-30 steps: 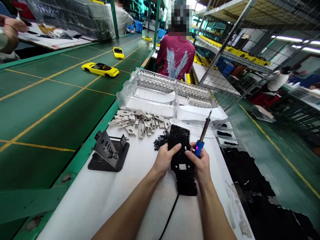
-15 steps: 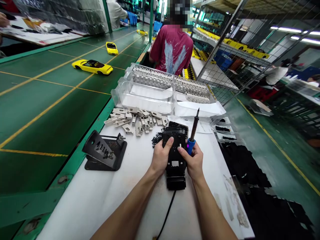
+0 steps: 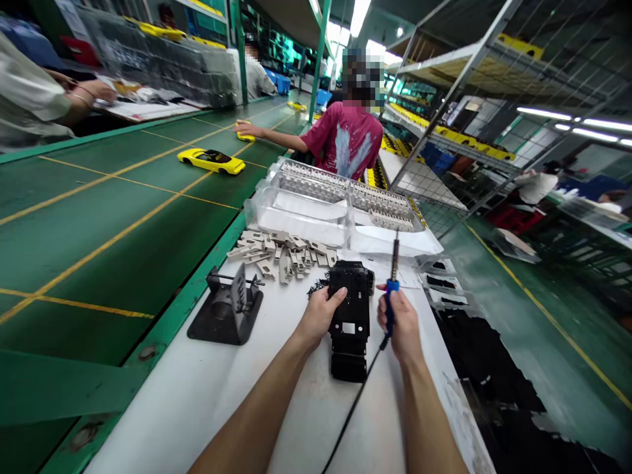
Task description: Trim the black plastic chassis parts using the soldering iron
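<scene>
Soldering iron (image 3: 392,308) points tip-up in the right hand (image 3: 405,326), whose fingers are wrapped around its blue handle, to the right of a long black part (image 3: 349,326). The left hand (image 3: 317,319) grips the left edge of the black part, thumb on its upper face and the other fingers out of sight beneath. The right hand is apart from that part. The part has a rectangular opening with a round hole on each side, and its near end lies over the white tabletop (image 3: 276,421); whether it touches the surface is unclear. A black cable (image 3: 351,411) runs from the handle down past the near end of the black part.

To the left, a dark metal stand (image 3: 224,319) rests on the tabletop. Beyond it lies a loose heap of pale parts (image 3: 286,259), with small black pieces (image 3: 317,284) just beside the left hand. Farther back, a clear plastic tray (image 3: 301,227) holds rows of similar pale parts. On the green surface (image 3: 123,257) at the left sits a yellow car body (image 3: 211,160); a person in a maroon shirt (image 3: 348,141) reaches to another yellow body (image 3: 245,137).
</scene>
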Demonstrator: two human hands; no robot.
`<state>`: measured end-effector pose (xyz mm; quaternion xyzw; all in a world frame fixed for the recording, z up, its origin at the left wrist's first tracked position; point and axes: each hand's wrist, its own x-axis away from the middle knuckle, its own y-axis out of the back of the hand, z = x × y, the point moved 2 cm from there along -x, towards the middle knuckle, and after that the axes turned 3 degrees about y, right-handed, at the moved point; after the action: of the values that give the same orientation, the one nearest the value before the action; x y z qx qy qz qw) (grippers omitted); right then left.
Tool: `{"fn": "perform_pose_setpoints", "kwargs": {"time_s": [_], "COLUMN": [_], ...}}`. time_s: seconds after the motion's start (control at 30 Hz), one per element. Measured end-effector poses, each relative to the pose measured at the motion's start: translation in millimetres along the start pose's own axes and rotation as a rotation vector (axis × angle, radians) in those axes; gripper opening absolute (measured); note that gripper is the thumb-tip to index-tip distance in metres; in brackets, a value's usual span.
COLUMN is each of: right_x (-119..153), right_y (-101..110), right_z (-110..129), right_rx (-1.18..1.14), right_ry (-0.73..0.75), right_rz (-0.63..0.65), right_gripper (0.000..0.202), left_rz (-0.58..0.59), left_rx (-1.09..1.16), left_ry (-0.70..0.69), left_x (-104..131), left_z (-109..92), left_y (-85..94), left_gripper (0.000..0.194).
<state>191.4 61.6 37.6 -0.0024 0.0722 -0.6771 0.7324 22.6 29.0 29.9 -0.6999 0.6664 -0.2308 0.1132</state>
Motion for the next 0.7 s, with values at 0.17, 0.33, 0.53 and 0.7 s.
{"fn": "perform_pose_setpoints", "kwargs": {"time_s": [0.17, 0.33, 0.53, 0.7], "right_x": [-18, -21, -15, -19], "right_y": [57, 107, 123, 126], "right_z": [45, 48, 24, 20], "right_rx": [0.327, 0.502, 0.737, 1.062], "right_ry": [0.04, -0.092, -0.16, -0.209], "right_rz": [0.14, 0.146, 0.229, 0.311], "right_gripper": [0.041, 0.046, 0.063, 0.06], "left_rz": [0.126, 0.203, 0.227, 0.261], "left_rx": [-0.053, -0.199, -0.572, -0.817], "left_ry": [0.077, 0.174, 0.227, 0.294], "left_x": [0, 8, 6, -1], "left_z": [-16, -32, -25, -15], "left_y": [27.1, 35.7, 35.1, 33.9], "left_gripper": [0.038, 0.035, 0.027, 0.025]}}
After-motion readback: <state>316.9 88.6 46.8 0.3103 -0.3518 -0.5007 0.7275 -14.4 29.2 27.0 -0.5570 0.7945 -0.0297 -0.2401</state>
